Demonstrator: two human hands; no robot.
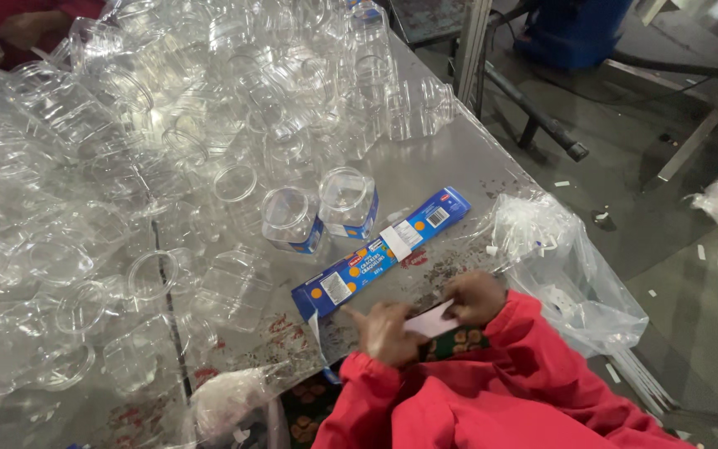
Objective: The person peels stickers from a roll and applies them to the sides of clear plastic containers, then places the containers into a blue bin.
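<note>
**Both hands gripping a small pale strip at the near edge**

A small pale strip (430, 320), likely a label or its backing, is being pinched between both hands low in the view, just above the person's red sleeves. The left hand (386, 331) is closing its fingers on the strip's left end, and the right hand (475, 297) is clamping down on its right end.

Just beyond the hands, a long blue label sheet (382, 249) is lying diagonally on the grey surface (459, 158). Two clear plastic jars with blue labels (319, 214) are standing just past its upper side. A large heap of unlabelled clear jars (126, 166) is covering the surface's left and far parts. A clear plastic bag (567, 266) is hanging at the surface's right edge, near the right hand.
</note>
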